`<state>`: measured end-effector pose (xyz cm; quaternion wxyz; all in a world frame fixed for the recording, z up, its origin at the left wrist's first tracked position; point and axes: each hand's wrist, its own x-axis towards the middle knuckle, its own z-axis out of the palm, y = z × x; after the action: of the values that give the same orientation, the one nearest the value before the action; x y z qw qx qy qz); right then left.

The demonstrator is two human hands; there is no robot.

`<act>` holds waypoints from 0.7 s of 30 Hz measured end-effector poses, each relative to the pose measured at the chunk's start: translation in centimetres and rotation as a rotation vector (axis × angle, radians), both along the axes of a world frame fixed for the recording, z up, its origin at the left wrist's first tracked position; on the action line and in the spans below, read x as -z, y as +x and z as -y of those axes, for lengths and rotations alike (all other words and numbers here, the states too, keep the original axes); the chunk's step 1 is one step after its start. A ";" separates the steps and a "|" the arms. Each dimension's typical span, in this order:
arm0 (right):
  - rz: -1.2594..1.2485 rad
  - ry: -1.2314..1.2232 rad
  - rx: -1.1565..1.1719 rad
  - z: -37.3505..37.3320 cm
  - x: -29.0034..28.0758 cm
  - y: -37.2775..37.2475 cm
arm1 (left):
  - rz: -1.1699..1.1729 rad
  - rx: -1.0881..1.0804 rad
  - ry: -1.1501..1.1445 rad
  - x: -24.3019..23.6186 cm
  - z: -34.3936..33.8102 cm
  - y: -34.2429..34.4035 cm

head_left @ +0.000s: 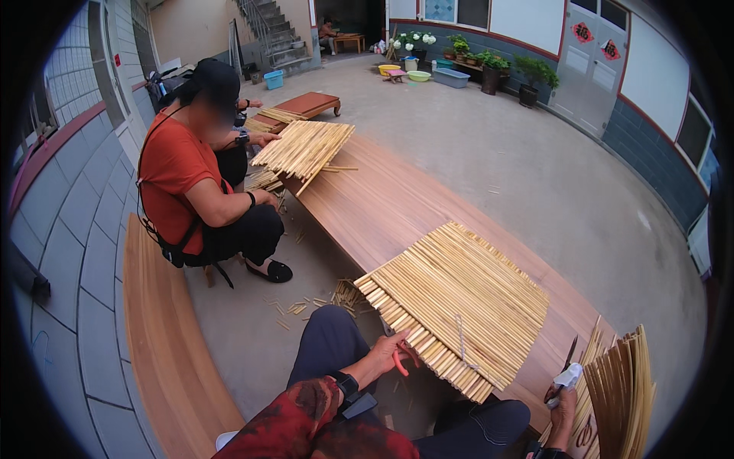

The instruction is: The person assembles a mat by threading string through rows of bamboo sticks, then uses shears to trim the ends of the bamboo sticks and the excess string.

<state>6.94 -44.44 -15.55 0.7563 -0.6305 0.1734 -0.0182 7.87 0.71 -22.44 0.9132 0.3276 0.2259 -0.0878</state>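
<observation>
A mat of straw-yellow stalks (466, 291) lies on the long wooden table (382, 183), its near-left edge sticking out past the table edge. A thin pale cord (461, 336) lies across the stalks near that edge. My left hand (384, 353) is at this edge, closed around a red-handled tool (400, 361) whose working end is hidden. Over at the lower right, my right hand (563, 409) grips a dark pointed blade (571, 353) with a white wrapping around its handle. Beside it, a curved sheet of stalks (623, 390) stands at the table's end.
A co-worker (183, 176) in a red shirt sits at left, holding another stalk mat (306, 153) at the table's far end. Cut stalk pieces (344, 297) litter the floor. A wooden bench (172, 344) runs along the left wall. Potted plants (527, 76) and basins (449, 78) stand at the back.
</observation>
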 end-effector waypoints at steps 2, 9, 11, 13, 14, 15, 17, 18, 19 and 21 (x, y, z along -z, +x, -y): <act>0.068 -0.019 -0.032 -2.4 -2.5 0.2 | -0.021 -0.044 0.039 -0.7 -0.5 0.1; 0.140 -0.720 -0.385 -14.7 -9.8 -0.2 | 0.064 0.168 0.105 -2.1 -0.6 -0.3; 0.219 -0.901 -0.461 -18.3 -10.0 -0.5 | 0.032 0.222 0.118 -3.8 -0.2 -0.6; 0.317 -1.147 -0.540 -21.9 -9.9 -0.6 | 0.003 0.210 0.075 -2.8 0.4 -0.5; 0.321 -1.261 -0.594 -24.2 -10.3 -0.4 | -0.004 0.209 0.074 -1.9 0.7 -0.5; 0.335 -1.286 -0.625 -26.0 -9.8 -0.1 | -0.020 0.112 0.107 -1.4 0.9 -0.7; 0.559 -1.319 -0.564 -28.1 -7.3 0.6 | -0.002 0.018 0.137 -1.3 1.5 -0.9; 0.654 -1.326 -0.522 -28.5 -6.3 0.8 | -0.009 0.028 0.127 -2.7 1.6 -1.2; 0.646 -1.395 -0.514 -28.6 -5.4 0.9 | -0.020 0.104 0.111 -5.3 1.6 -1.7; 0.635 -1.460 -0.521 -28.8 -4.6 0.9 | -0.021 0.191 0.119 -6.9 1.3 -2.2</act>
<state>7.81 -15.62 -10.91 0.1509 -0.9468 -0.2544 -0.1271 5.65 -0.63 -15.55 0.8773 0.4001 0.2080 -0.1644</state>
